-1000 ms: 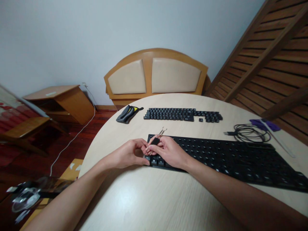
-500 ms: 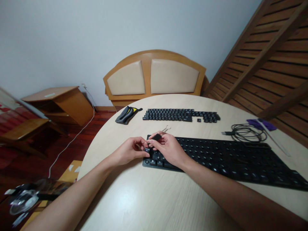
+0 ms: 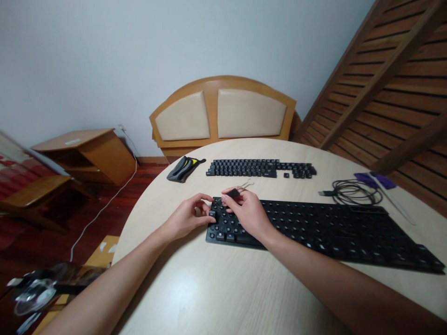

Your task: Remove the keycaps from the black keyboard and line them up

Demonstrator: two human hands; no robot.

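Note:
A black keyboard [image 3: 296, 232] lies across the table, most of its keycaps off and a few left along the front row. At its left end, my left hand [image 3: 188, 216] has thumb and fingers closed around a dark keycap [image 3: 212, 214]. Just right of it, my right hand [image 3: 248, 209] pinches the black handle of a wire keycap puller [image 3: 233, 192]. Thin wire ends stick out on both sides of that handle, one side pointing at the keyboard's left corner. The right hand hides part of the keys beneath it.
Loose keycaps [image 3: 240, 167] stand in rows behind the keyboard, with a single keycap [image 3: 286, 175] in front of them. A grey and yellow pouch [image 3: 185, 168] lies at back left. At right are a coiled USB cable [image 3: 356, 191], a purple cloth [image 3: 384, 180] and a thin white stick [image 3: 394, 200].
My right hand and the keycap puller have lifted slightly up and right, away from the left hand. The left hand stays at the keyboard's left end with the keycap, now showing more clearly.

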